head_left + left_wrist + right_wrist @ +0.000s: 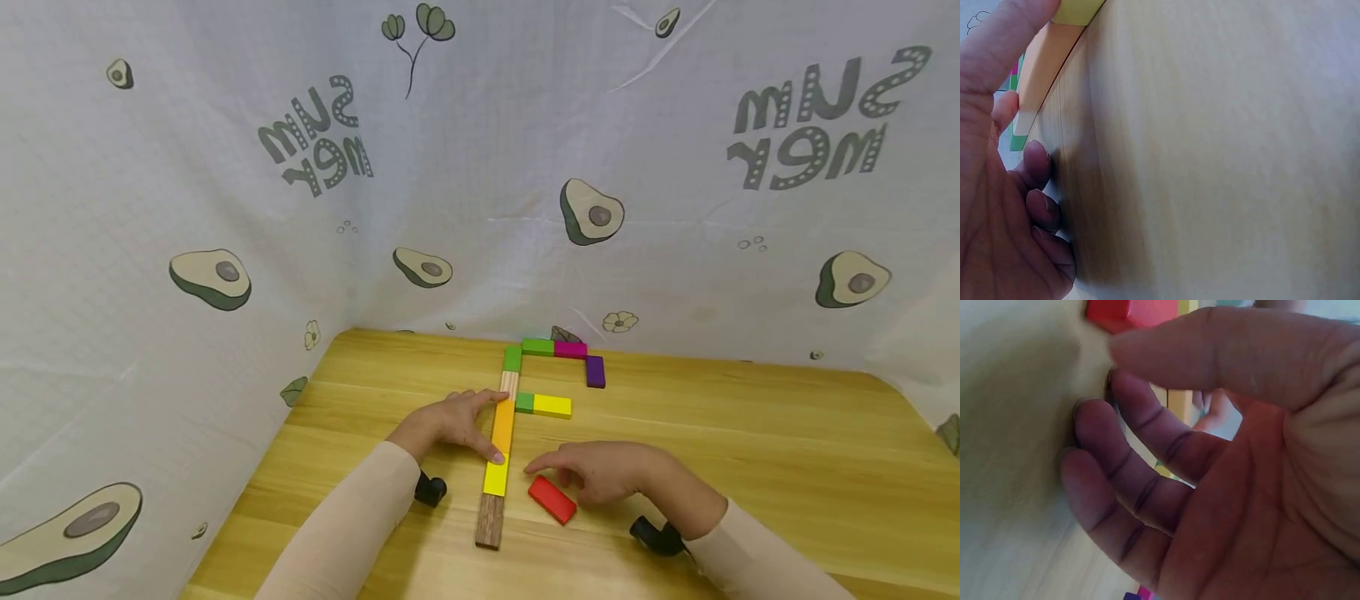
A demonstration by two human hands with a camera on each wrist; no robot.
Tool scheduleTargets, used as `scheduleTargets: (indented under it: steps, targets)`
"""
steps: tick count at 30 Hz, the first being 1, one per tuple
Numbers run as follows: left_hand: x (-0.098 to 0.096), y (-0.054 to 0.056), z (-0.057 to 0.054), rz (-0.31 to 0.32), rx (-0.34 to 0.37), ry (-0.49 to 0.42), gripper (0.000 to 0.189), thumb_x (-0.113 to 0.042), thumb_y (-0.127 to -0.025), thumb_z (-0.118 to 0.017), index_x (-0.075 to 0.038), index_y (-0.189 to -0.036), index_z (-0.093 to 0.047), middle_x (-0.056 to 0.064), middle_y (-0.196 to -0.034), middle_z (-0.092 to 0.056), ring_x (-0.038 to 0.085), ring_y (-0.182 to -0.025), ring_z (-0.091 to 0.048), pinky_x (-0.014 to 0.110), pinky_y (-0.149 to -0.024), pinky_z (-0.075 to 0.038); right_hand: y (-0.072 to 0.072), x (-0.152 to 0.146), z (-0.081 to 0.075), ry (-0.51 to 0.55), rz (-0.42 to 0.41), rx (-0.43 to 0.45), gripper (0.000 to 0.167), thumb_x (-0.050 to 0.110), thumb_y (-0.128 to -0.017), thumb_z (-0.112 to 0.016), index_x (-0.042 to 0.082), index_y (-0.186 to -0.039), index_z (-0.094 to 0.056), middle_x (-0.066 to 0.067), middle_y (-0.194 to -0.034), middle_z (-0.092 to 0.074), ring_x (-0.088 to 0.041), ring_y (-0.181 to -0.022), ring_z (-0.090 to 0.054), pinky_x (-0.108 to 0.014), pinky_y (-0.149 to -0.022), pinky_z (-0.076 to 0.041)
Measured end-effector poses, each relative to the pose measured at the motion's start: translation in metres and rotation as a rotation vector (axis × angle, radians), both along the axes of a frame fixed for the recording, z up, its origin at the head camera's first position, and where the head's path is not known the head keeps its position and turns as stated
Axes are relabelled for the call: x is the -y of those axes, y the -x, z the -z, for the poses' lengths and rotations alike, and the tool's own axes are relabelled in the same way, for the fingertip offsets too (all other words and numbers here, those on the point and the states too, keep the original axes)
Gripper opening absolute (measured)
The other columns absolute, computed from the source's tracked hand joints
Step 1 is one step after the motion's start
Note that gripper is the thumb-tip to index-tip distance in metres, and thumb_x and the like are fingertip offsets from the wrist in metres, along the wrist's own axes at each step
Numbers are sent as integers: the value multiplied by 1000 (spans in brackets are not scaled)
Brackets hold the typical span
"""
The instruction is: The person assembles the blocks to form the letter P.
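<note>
My left hand reaches over the column of flat blocks. Its thumb touches the seam of a yellow block and an orange block; its index fingertip lies near the orange block's far end. In the left wrist view the other fingers are bent beside the column. Just right of the column, my right hand hovers with loosely bent fingers and holds nothing. A red block lies slanted beside it, apart from the row. Below the yellow block sits a dark brown block.
Beyond the orange block come a pale wood block and a green block. Another green block, a magenta block and a purple block bend rightward. A short green block and a yellow block branch off mid-column. A printed curtain stands behind.
</note>
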State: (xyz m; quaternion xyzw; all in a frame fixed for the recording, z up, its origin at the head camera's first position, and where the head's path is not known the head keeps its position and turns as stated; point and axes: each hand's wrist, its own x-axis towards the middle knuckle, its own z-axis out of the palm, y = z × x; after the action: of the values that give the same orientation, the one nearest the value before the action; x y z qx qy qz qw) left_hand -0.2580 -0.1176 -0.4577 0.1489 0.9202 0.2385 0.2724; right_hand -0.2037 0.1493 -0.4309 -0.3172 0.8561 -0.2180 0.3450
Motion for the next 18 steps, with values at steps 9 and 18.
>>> scheduleTargets:
  steps: [9, 18]
  targets:
    - [0, -1, 0, 3, 2, 3, 104, -58, -70, -89, -50, -156, -32, 2, -170, -26, 34, -158, -19, 70, -119, -24, -14, 3, -1, -58, 74, 2, 76, 4, -76, -85, 31, -139, -54, 9, -98, -55, -9, -85, -51, -25, -77, -48]
    - [0, 1, 1, 1, -3, -4, 105, -56, -70, -90, -49, -156, -32, 1, -170, -26, 35, -158, -18, 70, -120, -24, -8, -14, 14, 119, 151, -157, 54, 33, -76, -89, 19, -120, -61, 7, -83, -60, -6, -73, -52, -23, -65, -45]
